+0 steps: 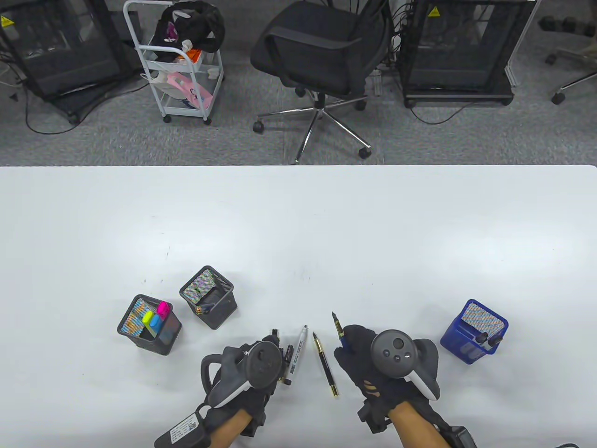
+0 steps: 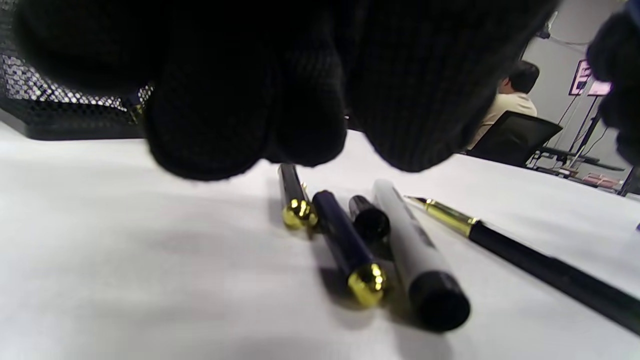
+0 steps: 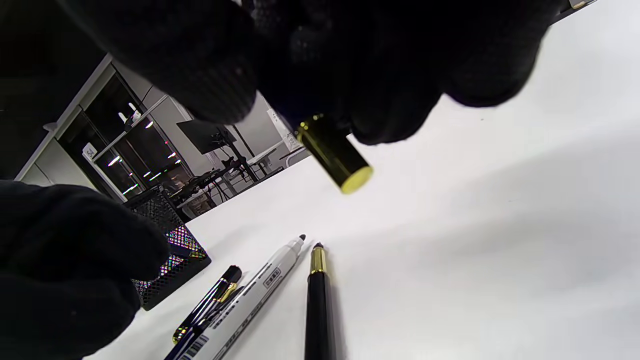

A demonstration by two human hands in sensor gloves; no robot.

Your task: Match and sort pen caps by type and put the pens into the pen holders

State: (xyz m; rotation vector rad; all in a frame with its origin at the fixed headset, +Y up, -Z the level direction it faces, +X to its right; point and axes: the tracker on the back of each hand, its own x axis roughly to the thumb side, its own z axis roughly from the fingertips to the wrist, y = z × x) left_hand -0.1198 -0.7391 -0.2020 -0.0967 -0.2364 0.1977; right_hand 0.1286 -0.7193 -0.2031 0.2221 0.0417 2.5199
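Note:
My right hand (image 1: 355,343) grips a dark blue fountain pen (image 1: 337,326), its nib pointing away from me; its gold end (image 3: 334,159) sticks out below the fingers (image 3: 400,75). My left hand (image 1: 269,343) hangs with its fingers (image 2: 240,125) loosely curled over loose caps and holds nothing. The caps are a black one with a gold end (image 2: 295,200), a dark blue one with a gold end (image 2: 350,250) and a small black one (image 2: 369,220). Beside them lie an uncapped white marker (image 1: 297,354) and an uncapped black-and-gold pen (image 1: 325,365).
A black mesh holder with highlighters (image 1: 133,333) and a second black mesh holder (image 1: 224,308) stand to the left. A blue mesh holder (image 1: 454,340) with dark pens stands to the right. An office chair (image 1: 326,51) and a cart (image 1: 179,60) are beyond the table's far edge.

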